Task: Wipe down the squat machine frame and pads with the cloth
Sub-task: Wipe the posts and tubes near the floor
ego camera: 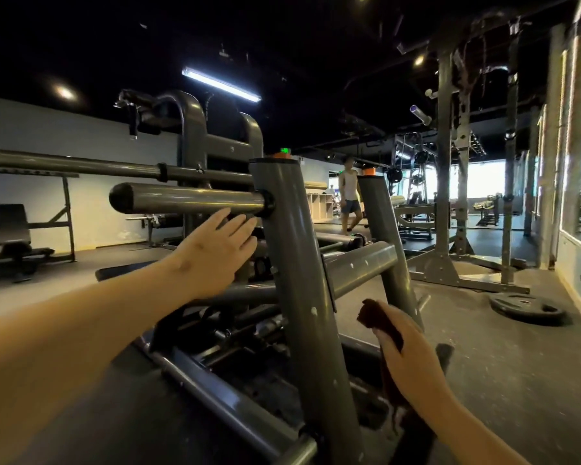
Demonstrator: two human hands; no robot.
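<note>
Fingers [245, 226] on left hand [212, 253] straight n spread by the frame [292, 263], right hand [413, 364] clamped on cloth [379, 318] just beside it, not touching, so can't tell what's wiped, prob lots left imo.

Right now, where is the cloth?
In the head view, lower right: the dark cloth is gripped in the right hand, just right of the slanted grey frame post, with a weight plate on the floor further right.
</note>
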